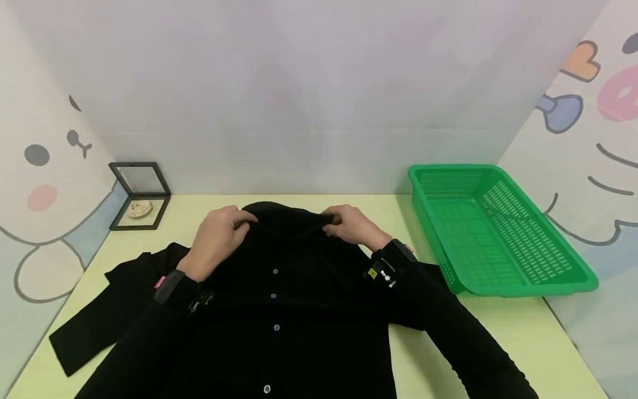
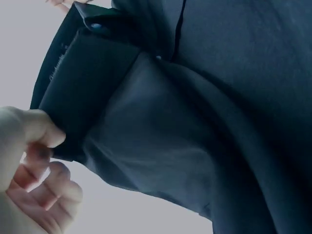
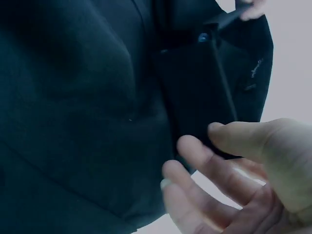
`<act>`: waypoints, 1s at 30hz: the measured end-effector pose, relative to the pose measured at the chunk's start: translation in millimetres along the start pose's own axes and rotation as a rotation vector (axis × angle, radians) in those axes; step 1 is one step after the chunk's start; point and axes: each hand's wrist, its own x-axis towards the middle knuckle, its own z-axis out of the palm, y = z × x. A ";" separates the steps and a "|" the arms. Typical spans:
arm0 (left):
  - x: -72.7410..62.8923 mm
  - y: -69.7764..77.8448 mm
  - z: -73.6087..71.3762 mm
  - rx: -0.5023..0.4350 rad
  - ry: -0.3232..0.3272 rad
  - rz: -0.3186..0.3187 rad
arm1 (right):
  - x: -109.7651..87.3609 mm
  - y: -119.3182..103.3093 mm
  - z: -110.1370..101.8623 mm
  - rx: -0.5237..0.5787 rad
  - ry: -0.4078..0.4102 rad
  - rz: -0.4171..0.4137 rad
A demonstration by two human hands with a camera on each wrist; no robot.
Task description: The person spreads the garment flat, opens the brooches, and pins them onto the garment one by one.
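Blk long sleeves (image 1: 466,332), blk wrist straps (image 1: 171,288) w/ red tags (image 1: 160,282), sm. yel. patch (image 1: 372,273) R side

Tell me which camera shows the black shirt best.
The head view: it shows much more of the black shirt, including the collar, front buttons and a sleeve, though the bottom is cropped. Both wrist views show only close-ups of the collar and nearby cloth.
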 end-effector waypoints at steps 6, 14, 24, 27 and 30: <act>8.2 -4.6 -0.1 -0.075 -0.053 -0.069 | -3.4 -2.7 -0.4 0.073 0.118 -0.005; 32.5 -13.7 7.2 -0.127 -0.335 -0.213 | 2.2 -4.1 -6.2 0.073 0.082 0.047; 6.2 -22.1 12.2 -0.051 -0.587 -0.285 | -15.5 7.6 -0.1 -0.219 -0.142 0.315; -10.1 -24.2 7.4 0.019 -0.599 -0.299 | -19.7 17.7 1.4 -0.233 -0.177 0.338; -23.2 -28.2 1.6 0.030 -0.615 -0.328 | -22.7 28.4 1.0 -0.218 -0.165 0.338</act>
